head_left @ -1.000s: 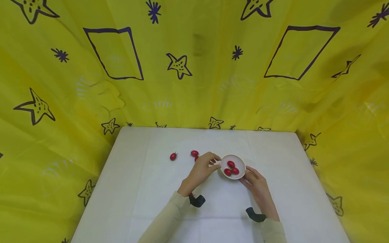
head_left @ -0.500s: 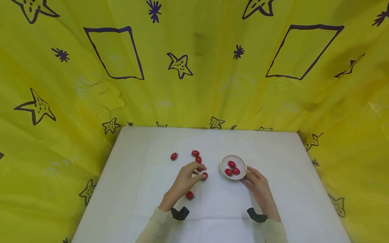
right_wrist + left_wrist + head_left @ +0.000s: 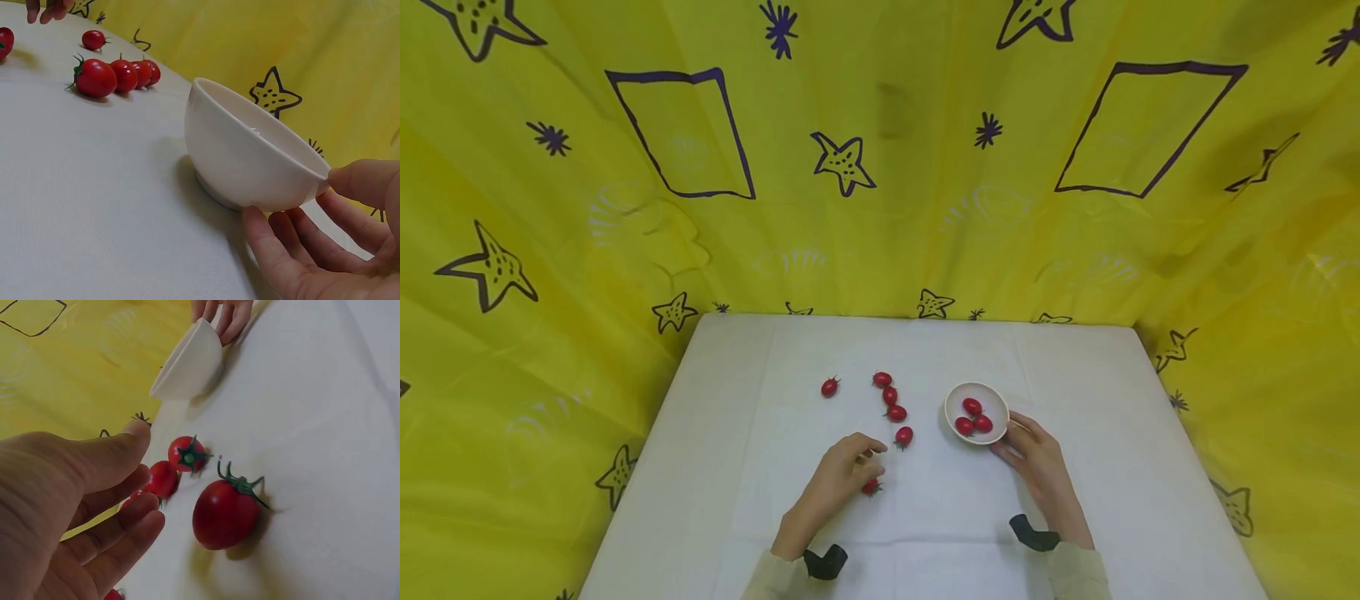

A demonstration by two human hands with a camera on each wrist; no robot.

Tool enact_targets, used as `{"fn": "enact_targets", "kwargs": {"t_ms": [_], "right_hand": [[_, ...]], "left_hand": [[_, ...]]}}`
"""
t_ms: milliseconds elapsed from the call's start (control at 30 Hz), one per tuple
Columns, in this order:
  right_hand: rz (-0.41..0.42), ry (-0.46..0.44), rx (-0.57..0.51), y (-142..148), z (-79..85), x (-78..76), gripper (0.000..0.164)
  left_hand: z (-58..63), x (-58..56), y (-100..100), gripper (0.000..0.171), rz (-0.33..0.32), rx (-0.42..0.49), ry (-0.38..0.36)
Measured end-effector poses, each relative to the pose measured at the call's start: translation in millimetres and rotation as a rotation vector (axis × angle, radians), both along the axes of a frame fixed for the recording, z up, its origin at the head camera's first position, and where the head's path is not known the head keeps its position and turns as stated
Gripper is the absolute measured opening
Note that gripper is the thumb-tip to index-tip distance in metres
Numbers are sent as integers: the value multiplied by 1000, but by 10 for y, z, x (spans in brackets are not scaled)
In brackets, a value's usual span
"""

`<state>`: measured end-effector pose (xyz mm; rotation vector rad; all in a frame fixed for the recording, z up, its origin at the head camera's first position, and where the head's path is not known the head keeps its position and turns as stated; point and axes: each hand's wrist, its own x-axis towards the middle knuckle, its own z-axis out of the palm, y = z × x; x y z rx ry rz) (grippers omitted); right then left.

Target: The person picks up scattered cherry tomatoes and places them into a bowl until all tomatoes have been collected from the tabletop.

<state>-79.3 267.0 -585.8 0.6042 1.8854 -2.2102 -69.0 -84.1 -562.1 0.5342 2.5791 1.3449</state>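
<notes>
My left hand (image 3: 835,482) hovers just beside a cherry tomato (image 3: 226,515) with a green stem, on the near part of the table. Its fingers are loosely bent, thumb apart from them, and nothing lies between them. With thumb on the rim and fingers against the lower side, my right hand (image 3: 1037,467) holds a white bowl (image 3: 244,153). Inside the bowl, in the head view, are 3 red cherry tomatoes (image 3: 972,407). Left of the bowl, several more cherry tomatoes (image 3: 896,413) form a slanting row.
A single cherry tomato (image 3: 830,387) lies farther left on the white-covered table (image 3: 760,500). Yellow curtains (image 3: 895,233) with drawn starfish rise behind the table and along both sides. Dark wrist mounts (image 3: 826,562) sit at both cuffs.
My left hand has moved from the bowl's left rim toward the left and nearer, past the row of tomatoes, to the nearest one. My right hand and the bowl have stayed in place.
</notes>
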Motion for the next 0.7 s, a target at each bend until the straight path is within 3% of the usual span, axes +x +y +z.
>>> {"fn": "enact_targets", "kwargs": {"t_ms": [233, 433, 700], "right_hand": [[-36, -7, -33, -29, -4, -3, 49], [-25, -7, -20, -62, 12, 3, 53], [-12, 19, -10, -77, 12, -1, 54]], "left_hand": [[-49, 110, -57, 32, -25, -65, -27], [-109, 150, -100, 33, -42, -53, -29], [-121, 216, -79, 32, -76, -72, 43]]}}
